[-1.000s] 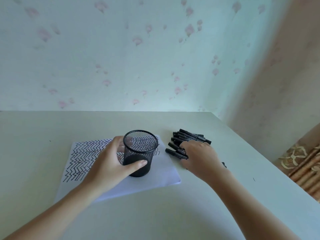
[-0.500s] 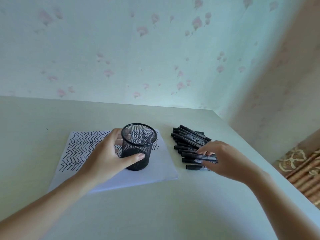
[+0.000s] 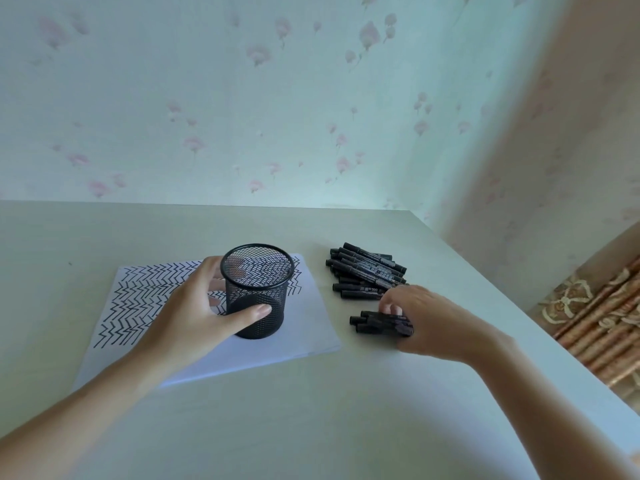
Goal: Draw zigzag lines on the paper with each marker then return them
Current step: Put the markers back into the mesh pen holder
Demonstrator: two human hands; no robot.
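Head view puts the black mesh cup (image 3: 255, 289) near the middle of what I see, so I place everything else by it. It stands upright on the sheet of paper (image 3: 304, 327), toward the paper's far right part, and I can see nothing inside it through the mesh. My left hand (image 3: 194, 317) is wrapped round the cup from its left side: the thumb lies across the near wall low down, and the fingers curl behind the far wall, showing through the mesh. Zigzag lines (image 3: 138, 299) in black cover the paper to the left of the cup and run on behind it to its right edge; the strip of paper nearer to me than the cup is blank.

To the right of the cup, off the paper and on the table (image 3: 311, 427), lies a pile of black markers (image 3: 367, 271), all capped and lying roughly side by side, their caps pointing toward the cup. Nearer to me than that pile, and also right of the cup, my right hand (image 3: 429, 320) has its fingers bent down over a small bunch of markers (image 3: 377, 322), gripping them at their right ends while their left ends stick out toward the paper. The bunch looks to be touching the table, just beside the paper's right edge.
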